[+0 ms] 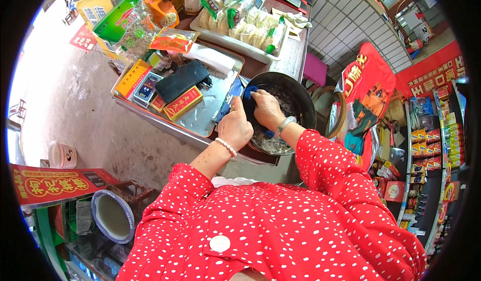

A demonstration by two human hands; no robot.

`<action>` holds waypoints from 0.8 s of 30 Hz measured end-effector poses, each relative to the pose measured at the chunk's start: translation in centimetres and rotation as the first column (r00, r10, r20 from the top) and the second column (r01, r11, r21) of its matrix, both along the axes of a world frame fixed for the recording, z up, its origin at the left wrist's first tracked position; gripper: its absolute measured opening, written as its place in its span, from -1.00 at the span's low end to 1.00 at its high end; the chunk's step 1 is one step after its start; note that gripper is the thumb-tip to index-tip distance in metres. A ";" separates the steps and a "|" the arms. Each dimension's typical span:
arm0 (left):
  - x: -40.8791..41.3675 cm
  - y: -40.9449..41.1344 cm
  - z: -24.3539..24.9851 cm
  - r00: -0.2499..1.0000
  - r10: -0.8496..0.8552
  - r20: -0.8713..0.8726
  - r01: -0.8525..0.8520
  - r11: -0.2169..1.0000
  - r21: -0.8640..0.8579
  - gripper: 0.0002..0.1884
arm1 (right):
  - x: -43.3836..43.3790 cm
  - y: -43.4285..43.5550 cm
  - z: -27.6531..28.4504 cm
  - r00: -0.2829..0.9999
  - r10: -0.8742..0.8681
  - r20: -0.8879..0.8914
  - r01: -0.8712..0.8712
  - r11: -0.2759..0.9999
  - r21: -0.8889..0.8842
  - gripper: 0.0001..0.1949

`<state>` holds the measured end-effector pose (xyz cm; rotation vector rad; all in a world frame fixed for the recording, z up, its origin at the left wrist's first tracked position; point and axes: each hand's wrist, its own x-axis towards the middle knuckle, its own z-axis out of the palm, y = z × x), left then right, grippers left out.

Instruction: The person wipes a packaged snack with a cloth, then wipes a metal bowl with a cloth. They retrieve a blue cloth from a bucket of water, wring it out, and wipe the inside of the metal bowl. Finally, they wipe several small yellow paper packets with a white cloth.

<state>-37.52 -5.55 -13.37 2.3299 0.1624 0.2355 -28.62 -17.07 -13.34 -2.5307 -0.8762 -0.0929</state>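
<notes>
A round dark metal pan (pixel 303 111) rests at the corner of the counter in front of me, its inside smeared with grey, wet-looking residue. My left hand (pixel 235 126), wearing a beaded bracelet, grips the pan's left rim. Inside the pan, my right hand (pixel 267 108), with a pale bangle at the wrist, holds a blue cloth-like piece (pixel 249 91) against the upper left wall. More blue shows low in the pan under the right wrist. My fingers hide part of the blue piece, so its exact kind is unclear.
Left of the pan, a metal tray (pixel 195 111) holds a black case (pixel 183 81), card boxes and a paper roll (pixel 212 58). Behind stands a white basket (pixel 276 57) of packaged goods. A red bag (pixel 370 81) and a stocked shelf (pixel 424 145) are at right.
</notes>
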 end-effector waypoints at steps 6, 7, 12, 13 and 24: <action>0.8 0.4 1.0 0.990 0.057 -0.126 -0.057 0.998 0.003 -0.33 | 2.8 -2.3 3.1 0.753 0.274 -0.599 -0.270 0.958 0.098 -0.58; 1.2 0.7 1.0 0.989 0.086 -0.117 -0.085 0.996 0.009 -0.33 | 2.9 -3.1 3.6 0.545 0.264 -0.796 0.056 0.936 0.348 -0.59; 1.5 1.0 2.3 0.977 0.139 -0.164 -0.134 0.990 0.041 -0.33 | 2.5 -7.8 9.6 0.323 0.646 -0.692 0.455 0.535 0.712 -0.64; 0.5 0.8 3.9 0.971 0.189 -0.149 -0.176 0.980 0.094 -0.33 | 2.2 -8.3 10.1 0.318 0.695 -0.645 0.475 0.472 0.743 -0.64; -14.0 0.0 5.7 0.922 0.209 0.327 0.125 0.639 -0.759 -0.55 | -9.0 0.5 8.5 0.161 0.837 -0.523 0.286 0.467 0.837 -0.64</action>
